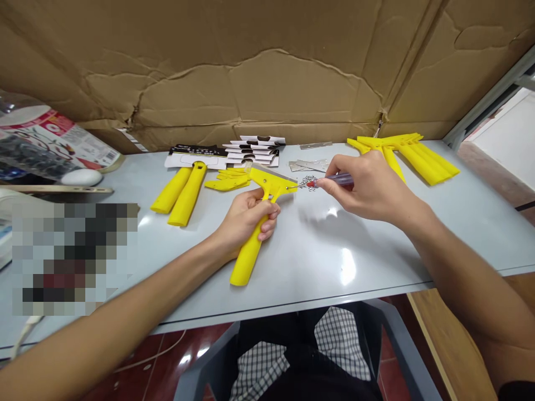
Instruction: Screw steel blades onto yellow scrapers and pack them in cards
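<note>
My left hand (253, 218) is wrapped round the handle of a yellow scraper (247, 257), whose wide head tilts up and away from me. A blade strip lies along the head's far edge. In my right hand (370, 184) is a screwdriver (340, 179) with a clear handle and a red collar, pinched between fingers and thumb. Its shaft points left, and the tip meets the right end of the scraper head, at or very near a screw there. Just behind the shaft sits a small pile of screws (309, 181), partly covered by the screwdriver.
Yellow handles (186, 195) lie left, near smaller yellow pieces (228, 182) and folded cards (254, 150). Metal blades (309, 165) rest behind the screws. More yellow scrapers (422, 159) are at back right. A large plastic jar (54, 136) stands left; cardboard (251, 83) walls the back.
</note>
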